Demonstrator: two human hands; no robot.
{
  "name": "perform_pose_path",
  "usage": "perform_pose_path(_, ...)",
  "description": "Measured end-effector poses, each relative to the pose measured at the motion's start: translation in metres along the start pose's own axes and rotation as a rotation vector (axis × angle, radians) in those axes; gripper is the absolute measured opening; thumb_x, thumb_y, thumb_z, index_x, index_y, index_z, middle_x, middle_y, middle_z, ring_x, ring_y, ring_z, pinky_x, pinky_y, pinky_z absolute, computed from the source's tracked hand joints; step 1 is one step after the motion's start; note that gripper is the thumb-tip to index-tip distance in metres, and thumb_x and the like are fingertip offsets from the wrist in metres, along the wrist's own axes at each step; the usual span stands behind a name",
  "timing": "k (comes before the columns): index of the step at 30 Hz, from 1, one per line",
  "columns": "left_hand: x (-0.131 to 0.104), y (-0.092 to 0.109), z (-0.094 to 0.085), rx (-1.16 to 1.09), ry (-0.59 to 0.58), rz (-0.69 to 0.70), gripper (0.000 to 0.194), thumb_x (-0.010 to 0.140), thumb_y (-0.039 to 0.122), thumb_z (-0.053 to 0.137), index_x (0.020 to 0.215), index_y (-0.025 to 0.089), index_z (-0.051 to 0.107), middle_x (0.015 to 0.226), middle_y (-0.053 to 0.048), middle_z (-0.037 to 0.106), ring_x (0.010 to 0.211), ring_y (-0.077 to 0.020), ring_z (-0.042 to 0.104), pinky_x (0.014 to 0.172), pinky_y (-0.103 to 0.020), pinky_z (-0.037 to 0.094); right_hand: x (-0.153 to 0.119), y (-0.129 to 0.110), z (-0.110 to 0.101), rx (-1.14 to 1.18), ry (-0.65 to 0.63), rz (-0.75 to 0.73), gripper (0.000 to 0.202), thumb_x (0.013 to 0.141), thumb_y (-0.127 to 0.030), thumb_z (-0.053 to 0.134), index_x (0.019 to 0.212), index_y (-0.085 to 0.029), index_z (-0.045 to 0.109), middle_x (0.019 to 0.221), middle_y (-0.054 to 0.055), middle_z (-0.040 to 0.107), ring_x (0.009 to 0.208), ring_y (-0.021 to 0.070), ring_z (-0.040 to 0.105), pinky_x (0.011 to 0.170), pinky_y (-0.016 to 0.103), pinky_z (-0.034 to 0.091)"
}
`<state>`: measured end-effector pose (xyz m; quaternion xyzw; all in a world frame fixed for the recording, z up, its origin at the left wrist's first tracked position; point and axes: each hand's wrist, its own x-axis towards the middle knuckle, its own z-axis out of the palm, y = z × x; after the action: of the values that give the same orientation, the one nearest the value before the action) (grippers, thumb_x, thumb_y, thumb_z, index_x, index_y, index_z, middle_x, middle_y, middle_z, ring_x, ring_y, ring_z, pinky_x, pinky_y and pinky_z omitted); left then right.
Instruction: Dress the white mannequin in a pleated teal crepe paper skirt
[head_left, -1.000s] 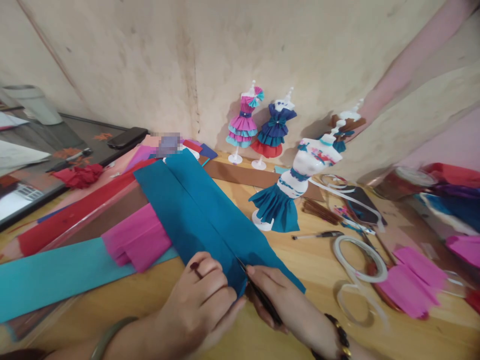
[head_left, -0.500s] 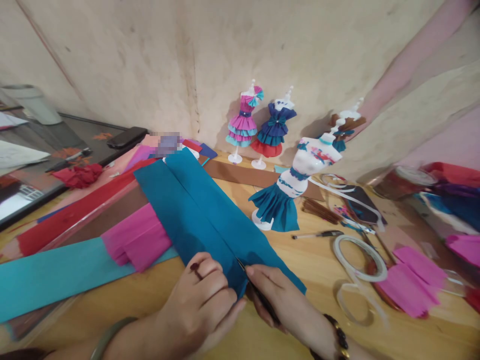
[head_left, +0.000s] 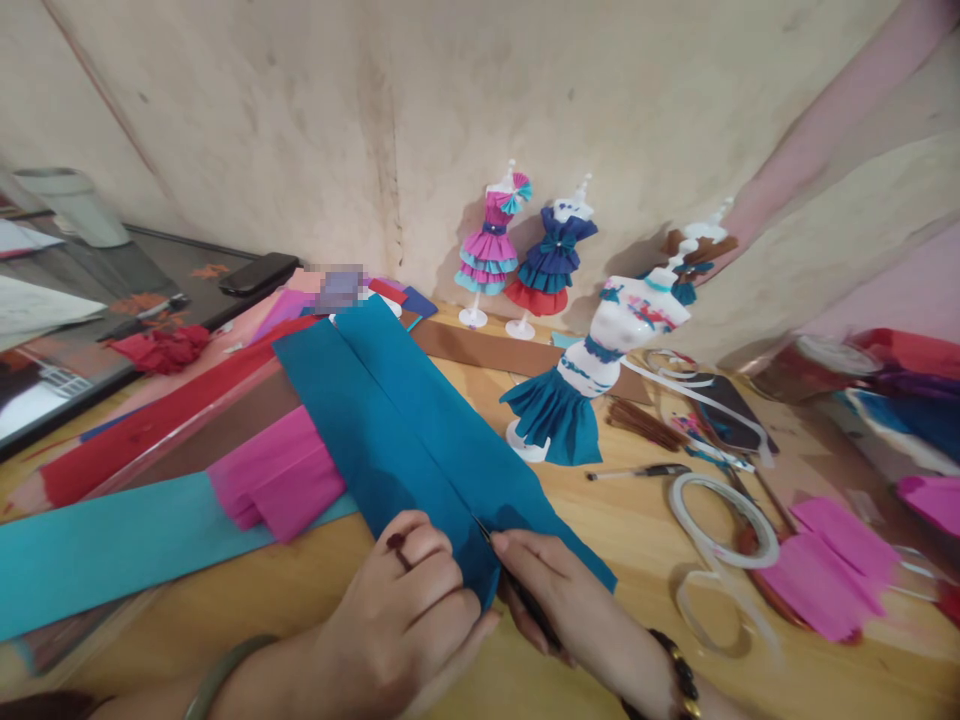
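Over the last second almost nothing had moved: the left hand point(head_left: 416, 600) still pressed its curled fingers down on the near end of the dark teal crepe paper point(head_left: 409, 440), and the right hand point(head_left: 559, 595) still held the scissors point(head_left: 517, 590), closed around the handles with the blade tip resting at the seam between the two teal strips. The only real change was a small shift of the camera, which slid the whole scene slightly to the right; the blades looked no further along the paper than before, so the cut seemed paused or creeping rather than advancing. The teal paper lay on the wooden table point(head_left: 630, 520), running away from the hands toward the wall, over a pink paper fold point(head_left: 281, 480) and a lighter blue strip point(head_left: 112, 550). A doll form in a teal skirt point(head_left: 570, 395) stood just beyond it, with two dressed forms point(head_left: 525, 250) nearer the wall and a roll of white tape point(head_left: 724, 510) to the right. Most of the scissors were hidden inside the right hand, so whether the blades were open or shut could not be told. The wrists were cut off by the lower edge, and the things at the far right were too blurred to name.
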<state>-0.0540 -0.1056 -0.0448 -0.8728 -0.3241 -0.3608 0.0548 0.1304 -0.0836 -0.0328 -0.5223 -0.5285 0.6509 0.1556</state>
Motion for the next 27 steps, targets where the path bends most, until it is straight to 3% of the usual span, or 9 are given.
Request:
perform_pose_path(7, 0.0013, 0.0021, -0.0015, -0.011, 0.019, -0.022, 0.027, 0.089, 0.016, 0.055, 0.063, 0.018, 0.054, 0.061, 0.002, 0.049, 0.072, -0.0155, 0.047, 0.081, -0.037, 0.043, 0.0006, 0.0016, -0.0008, -0.035, 0.012, -0.039, 0.058, 0.084, -0.075, 0.036, 0.063, -0.022, 0.044, 0.035, -0.009, 0.035, 0.031, 0.0063, 0.029, 0.036, 0.022, 0.022)
perform_pose_path(16, 0.0006, 0.0032, -0.0018, -0.035, 0.006, -0.017, 0.025, 0.090, 0.017, 0.057, 0.065, 0.017, 0.056, 0.062, 0.002, 0.051, 0.073, -0.0156, 0.048, 0.082, -0.037, 0.042, 0.0016, 0.0010, 0.0000, -0.041, 0.014, -0.006, 0.050, 0.094, -0.060, 0.036, 0.062, -0.022, 0.043, 0.037, -0.009, 0.038, 0.030, 0.0059, 0.029, 0.037, 0.021, 0.023)
perform_pose_path(27, 0.0009, 0.0029, -0.0023, -0.035, 0.022, -0.019, 0.026, 0.090, 0.016, 0.055, 0.064, 0.018, 0.055, 0.061, 0.002, 0.051, 0.072, -0.0153, 0.049, 0.082, -0.037, 0.044, 0.0020, -0.0007, -0.0016, -0.038, 0.010, -0.036, 0.053, 0.090, -0.066, 0.037, 0.060, -0.022, 0.042, 0.036, -0.009, 0.037, 0.030, 0.0059, 0.029, 0.034, 0.021, 0.022)
